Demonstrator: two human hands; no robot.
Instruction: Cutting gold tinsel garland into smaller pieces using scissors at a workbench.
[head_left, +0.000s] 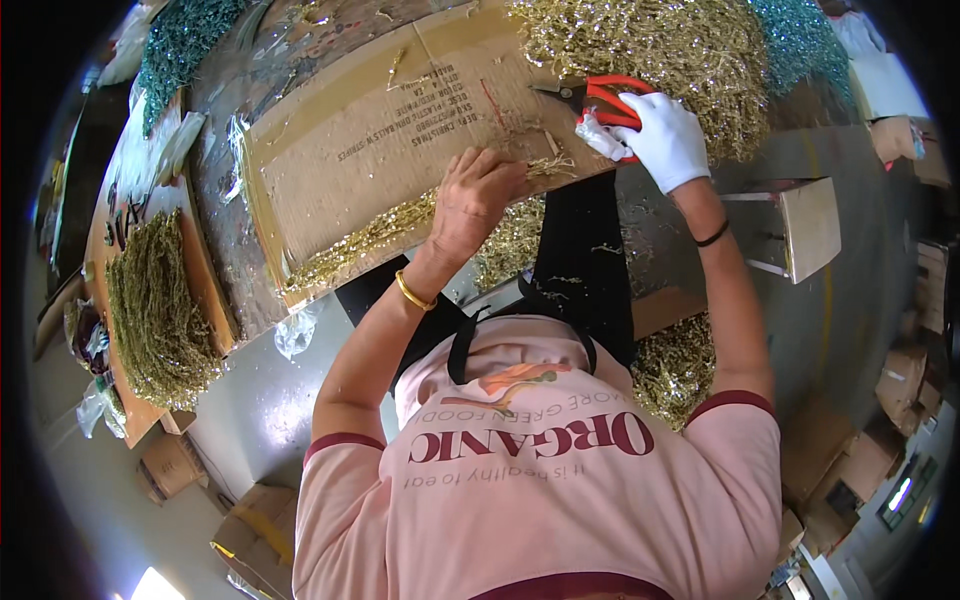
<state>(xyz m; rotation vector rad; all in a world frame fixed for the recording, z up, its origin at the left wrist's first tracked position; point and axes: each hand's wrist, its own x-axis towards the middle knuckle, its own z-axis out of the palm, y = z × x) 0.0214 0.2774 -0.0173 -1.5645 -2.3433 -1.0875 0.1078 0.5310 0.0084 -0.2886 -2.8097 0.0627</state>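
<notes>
Gold tinsel bunch [375, 238] runs out both sides of L hand [472, 197], which's clamped on it; long, thin, shiny w/ wispy bits. Gloved R hand [662, 140] grips red-handled shears [604, 92].

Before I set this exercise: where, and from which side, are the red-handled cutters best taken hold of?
Probably by their red handles, coming from the person's right. The dark blades point left, so that approach keeps the grip behind the cutting edges, and the spread handles suit wrapping around. The white-gloved right grip holds them at that end.
</notes>
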